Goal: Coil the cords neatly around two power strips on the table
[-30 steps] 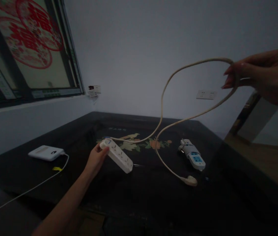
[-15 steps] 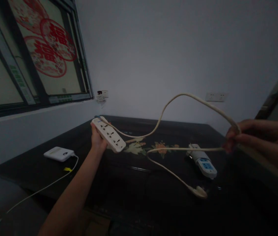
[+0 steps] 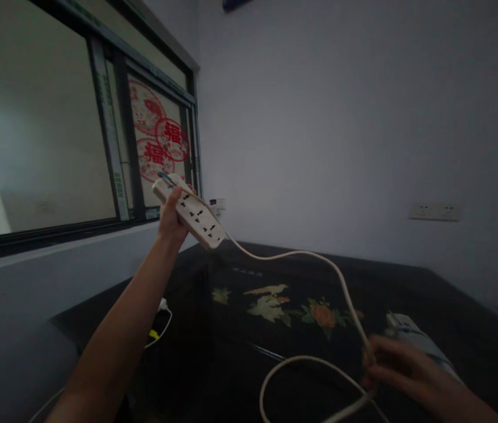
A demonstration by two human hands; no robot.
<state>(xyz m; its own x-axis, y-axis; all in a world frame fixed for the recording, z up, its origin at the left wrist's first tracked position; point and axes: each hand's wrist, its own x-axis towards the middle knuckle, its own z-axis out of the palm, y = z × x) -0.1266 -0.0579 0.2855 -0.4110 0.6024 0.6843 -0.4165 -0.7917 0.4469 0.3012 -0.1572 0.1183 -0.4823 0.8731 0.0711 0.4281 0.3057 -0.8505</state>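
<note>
My left hand (image 3: 174, 217) is closed around a white power strip (image 3: 198, 218), tilted and raised above the dark table, its sockets facing me. From its upper end a cream cord (image 3: 295, 254) runs along the strip and droops across to the right. There my right hand (image 3: 390, 367) pinches the cord between thumb and fingers. Below that hand the cord makes a loop over the table, and its plug is out of sight. Partly behind my right hand lies a second power strip (image 3: 403, 322) with its cord wrapped round it.
The dark table (image 3: 205, 341) bears a painted flower pattern. Behind my left arm, a white device (image 3: 162, 304) with a thin cable is mostly hidden. A wall socket (image 3: 435, 211) is at the right, another (image 3: 218, 204) near the corner. A window (image 3: 55, 129) lines the left.
My view has tilted up and turned left. The left hand has lifted the power strip, its thumb now over the front. The right hand has come lower and inward with the cord; the plug has left view.
</note>
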